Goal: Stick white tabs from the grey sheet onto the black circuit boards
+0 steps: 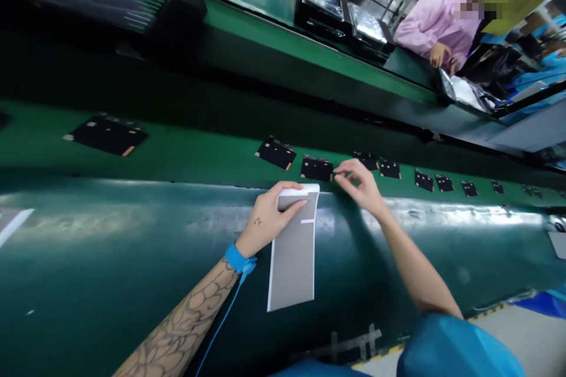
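Observation:
My left hand (270, 217) grips the top of a grey sheet with white edges (293, 265), thumb in front and fingers behind. A white cross strip shows where a piece of the grey layer is absent. My right hand (361, 185) is just right of a black circuit board (316, 168) on the green belt, with thumb and index finger pinched together. Whatever is between those fingertips is too small to make out. Another black board (276, 153) lies to the left of the first. A blue wrist strap (240, 258) with a cord circles my left wrist.
Several more black boards, one at left (108, 134), lie along the green belt (198, 156). Part of another grey sheet (11, 224) lies on the green bench (132, 271). Across the line, a person in pink (442, 17) handles silvery wrapped items near black trays (321, 9).

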### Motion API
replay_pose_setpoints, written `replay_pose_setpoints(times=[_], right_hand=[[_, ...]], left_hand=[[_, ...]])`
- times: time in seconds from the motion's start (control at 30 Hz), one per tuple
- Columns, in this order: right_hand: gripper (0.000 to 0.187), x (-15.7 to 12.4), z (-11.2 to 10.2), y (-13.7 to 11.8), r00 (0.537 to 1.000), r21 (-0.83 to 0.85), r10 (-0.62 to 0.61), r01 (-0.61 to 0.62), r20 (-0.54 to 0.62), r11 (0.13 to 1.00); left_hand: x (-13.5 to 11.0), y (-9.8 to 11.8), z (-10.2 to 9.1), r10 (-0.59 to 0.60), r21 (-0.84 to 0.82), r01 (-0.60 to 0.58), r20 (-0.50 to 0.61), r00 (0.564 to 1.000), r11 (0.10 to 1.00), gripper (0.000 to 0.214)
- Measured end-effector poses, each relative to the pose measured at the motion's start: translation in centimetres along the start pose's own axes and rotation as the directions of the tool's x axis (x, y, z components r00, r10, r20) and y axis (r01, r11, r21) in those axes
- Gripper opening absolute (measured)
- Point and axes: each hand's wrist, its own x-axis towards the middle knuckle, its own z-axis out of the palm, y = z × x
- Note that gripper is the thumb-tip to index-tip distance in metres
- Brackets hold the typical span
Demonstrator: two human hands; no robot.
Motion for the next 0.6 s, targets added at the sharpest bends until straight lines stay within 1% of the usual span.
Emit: replay_pose_setpoints(times=[0.07,0.1,0.13,0.2,0.27,0.37,0.5,0.6], right_hand=[[0.019,-2.0,3.2,-2.6,0.995,0.001,-0.095,0.095,0.037,0.996],[0.019,-2.6,4.5,-3.4,0.991,0.004,-0.127,0.127,0.034,0.992],[0.019,-3.0,5.4,-4.0,0.989,0.007,-0.149,0.149,0.018,0.989],[0.020,-3.2,6.6,-4.2,0.984,-0.001,-0.174,0.174,-0.026,0.985],[0.020,-3.2,7.0,-4.0,0.982,-0.040,-0.180,0.178,-0.054,0.983],[0.019,-3.2,7.0,-3.5,0.978,-0.137,-0.197,0.186,-0.070,0.973],[0.020,-3.6,6.8,-3.0,0.970,-0.281,-0.238,0.213,-0.056,0.936],[0.020,-3.8,7.0,-2.9,0.966,-0.317,-0.256,0.231,-0.038,0.920]], left_hand=[[0.1,0.0,-0.1,0.018,-0.019,-0.018,-0.007,1.000,1.000,0.023],[0.1,0.0,-0.2,0.033,-0.027,-0.033,-0.006,0.999,0.999,0.023],[0.1,0.0,-0.2,0.049,-0.037,-0.050,-0.003,0.999,0.998,0.022],[0.1,0.0,-0.3,0.072,-0.056,-0.071,0.012,0.997,0.996,0.021],[0.1,-0.1,-0.2,0.075,-0.065,-0.073,0.024,0.997,0.995,0.020],[0.1,-0.1,0.0,0.071,-0.048,-0.070,0.028,0.997,0.996,0.020],[0.1,-0.2,0.1,0.070,-0.018,-0.069,0.033,0.997,0.997,0.021],[0.1,-0.3,0.1,0.066,-0.013,-0.065,0.031,0.997,0.998,0.021]])
